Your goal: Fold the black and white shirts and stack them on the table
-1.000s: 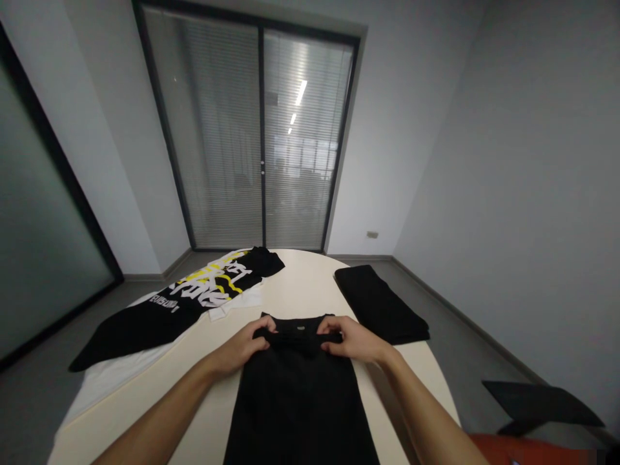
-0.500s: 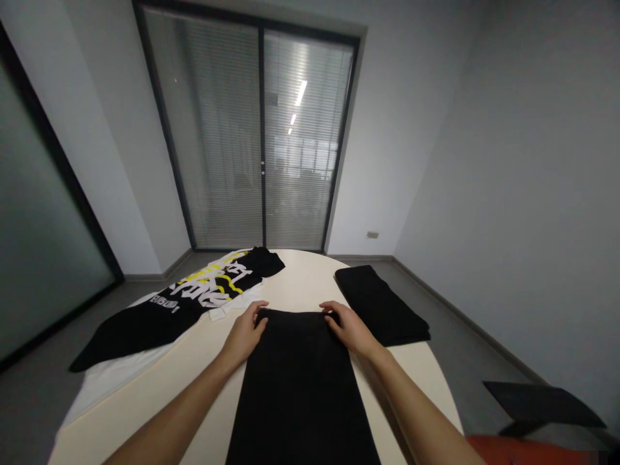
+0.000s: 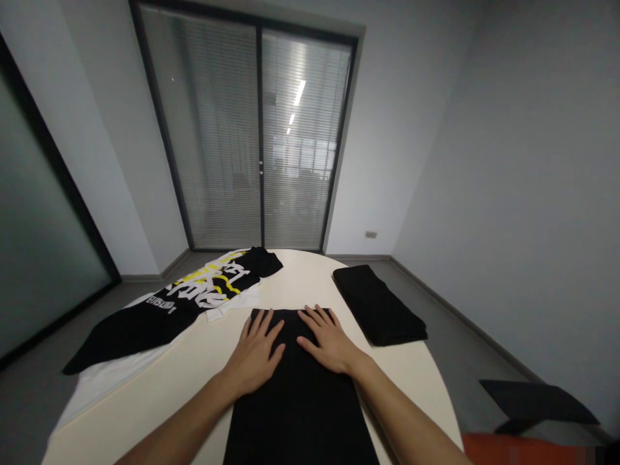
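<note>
A long black cloth [image 3: 298, 413] lies flat on the pale table [image 3: 188, 374], its far edge near the middle and its near end running out of the bottom of the view. My left hand [image 3: 256, 355] rests palm down on the cloth's far left part, fingers spread. Across from it, my right hand [image 3: 329, 339] lies on the far right part, its fingers also apart. Neither hand grips anything. To the right is a folded black garment [image 3: 380, 307], which no hand touches.
On the left side of the table lie a black shirt [image 3: 140, 329] with white and yellow print and white fabric [image 3: 109, 381] beneath it. A dark chair part [image 3: 537, 400] and something red [image 3: 504, 449] are beyond the table at lower right.
Both hands have let go of the cloth's far corners and moved inward onto its top, with fingers now spread flat.
</note>
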The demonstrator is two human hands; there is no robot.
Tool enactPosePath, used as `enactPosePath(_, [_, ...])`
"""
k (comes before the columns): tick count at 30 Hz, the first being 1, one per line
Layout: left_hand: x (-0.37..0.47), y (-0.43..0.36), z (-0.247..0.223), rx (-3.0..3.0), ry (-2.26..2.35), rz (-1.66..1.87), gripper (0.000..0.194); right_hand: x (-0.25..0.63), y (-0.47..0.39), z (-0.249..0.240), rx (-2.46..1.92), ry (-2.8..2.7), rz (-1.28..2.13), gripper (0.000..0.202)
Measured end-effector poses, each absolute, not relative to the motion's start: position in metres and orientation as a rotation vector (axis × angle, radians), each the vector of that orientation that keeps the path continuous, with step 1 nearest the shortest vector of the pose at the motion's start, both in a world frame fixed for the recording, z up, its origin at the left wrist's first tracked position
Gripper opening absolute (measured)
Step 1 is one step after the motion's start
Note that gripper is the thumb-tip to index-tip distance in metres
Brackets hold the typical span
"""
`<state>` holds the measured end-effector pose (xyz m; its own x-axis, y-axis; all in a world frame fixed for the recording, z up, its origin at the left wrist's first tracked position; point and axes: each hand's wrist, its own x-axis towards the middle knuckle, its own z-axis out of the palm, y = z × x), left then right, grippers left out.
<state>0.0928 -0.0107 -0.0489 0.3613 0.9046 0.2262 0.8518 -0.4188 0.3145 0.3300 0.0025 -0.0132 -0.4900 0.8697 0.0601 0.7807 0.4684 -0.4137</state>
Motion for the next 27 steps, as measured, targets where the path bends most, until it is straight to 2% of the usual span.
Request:
enactPosePath(5, [0.086, -0.002, -0.055, 2.413, 1.694, 0.582, 0.054, 0.336, 0.015, -0.02, -1.459, -2.415, 0.533, 0.066])
enactPosePath(12, [0.06, 0.021, -0.046, 2.283, 2.074, 0.629, 0.053, 0.348, 0.033, -0.032, -1.655, -2.139, 0.258, 0.054])
enactPosePath(19, [0.049, 0.034, -0.046, 2.245, 1.95, 0.774, 0.043, 0.358, 0.046, -0.035, -1.581, -2.031, 0.356, 0.043])
enactPosePath(27, [0.055, 0.034, -0.046, 2.002, 1.718, 0.994, 0.03, 0.369, 0.043, -0.026, -1.754, -1.873, 0.592, 0.027])
